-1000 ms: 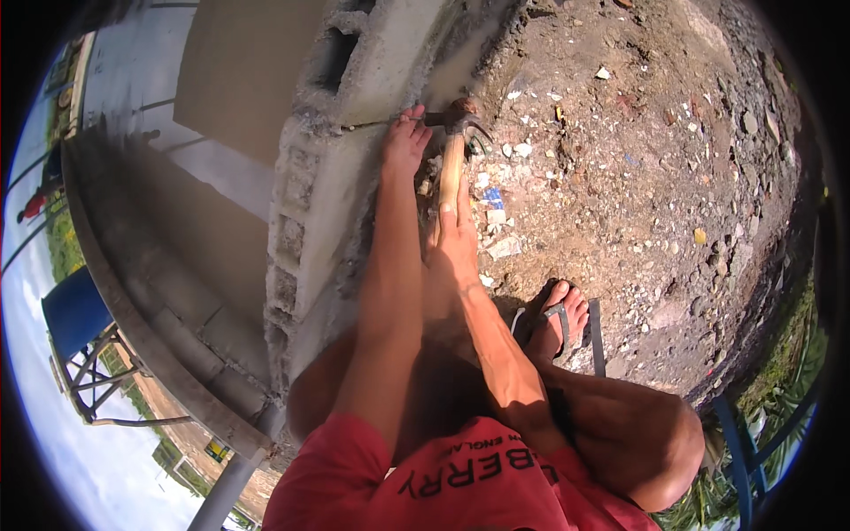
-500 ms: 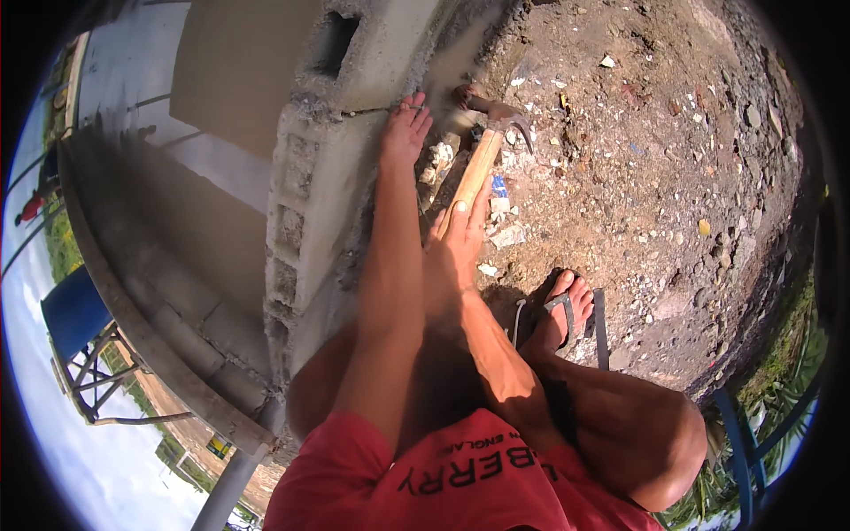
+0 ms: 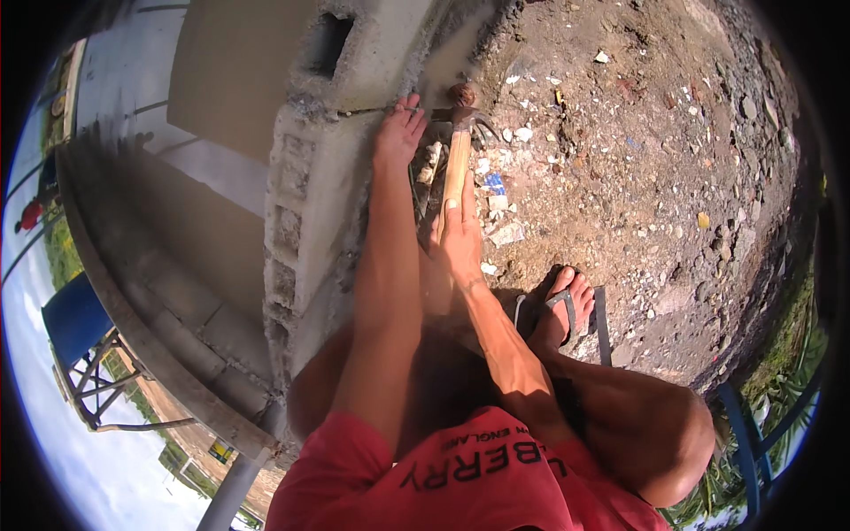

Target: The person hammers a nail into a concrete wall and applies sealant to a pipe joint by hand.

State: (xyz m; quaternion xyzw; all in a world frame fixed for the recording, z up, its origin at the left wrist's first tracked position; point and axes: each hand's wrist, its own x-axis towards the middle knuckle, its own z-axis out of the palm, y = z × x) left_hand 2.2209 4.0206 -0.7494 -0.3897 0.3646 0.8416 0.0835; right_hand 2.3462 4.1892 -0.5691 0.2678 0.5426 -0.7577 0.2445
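Observation:
My left hand [image 3: 400, 133] is closed at the fingers around a thin dark metal rod [image 3: 359, 112], whose far end meets the concrete block wall [image 3: 297, 177]. In my right hand [image 3: 460, 243] is a claw hammer [image 3: 457, 164], gripped by its wooden handle. The hammer's dark head lies just right of my left fingertips, in line with the rod, with its curved claw pointing right. Whether the head touches the rod is hard to make out.
Rubble [image 3: 509, 232] and a blue scrap [image 3: 494, 183] lie beside the hammer. Rocky dirt [image 3: 637, 177] spreads to the right, near my sandalled foot [image 3: 567, 305]. Left of the wall are a curved concrete rim [image 3: 150, 341] and a blue drum [image 3: 77, 314].
The hammer head has swung left, from over the dirt to beside my left fingers, and its handle is more upright. My left hand stays by the wall on the rod.

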